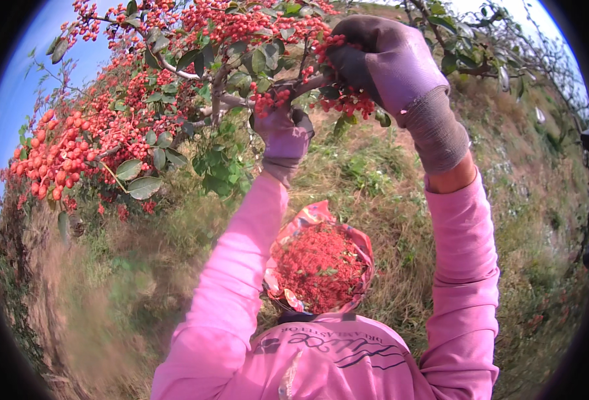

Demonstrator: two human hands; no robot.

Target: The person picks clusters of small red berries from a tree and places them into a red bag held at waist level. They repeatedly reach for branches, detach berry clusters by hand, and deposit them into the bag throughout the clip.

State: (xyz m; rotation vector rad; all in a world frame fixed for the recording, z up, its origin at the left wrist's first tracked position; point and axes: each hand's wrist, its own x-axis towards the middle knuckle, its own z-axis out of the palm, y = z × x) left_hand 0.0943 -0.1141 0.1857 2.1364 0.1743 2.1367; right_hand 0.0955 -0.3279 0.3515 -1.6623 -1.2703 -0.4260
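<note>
Both my hands wear purple and grey work gloves and are raised into a tree full of red berry clusters, which look like Sichuan pepper. My left hand [283, 131] is below a branch [237, 100], its fingers curled at a small berry cluster [270, 101] that partly hides the fingertips. Higher and to the right, my right hand [389, 65] bends its fingers down around a berry cluster [330, 46] beside the same branch; its fingertips are partly hidden. Another berry cluster [347, 102] hangs just under the right hand.
At my waist is an open patterned red bag [367, 245] heaped with picked berries [319, 267] and a few leaves. More berry clusters [57, 155] and leaves crowd the left side. Dry grass [389, 200] covers the ground. A leafy branch [474, 70] reaches across the upper right.
</note>
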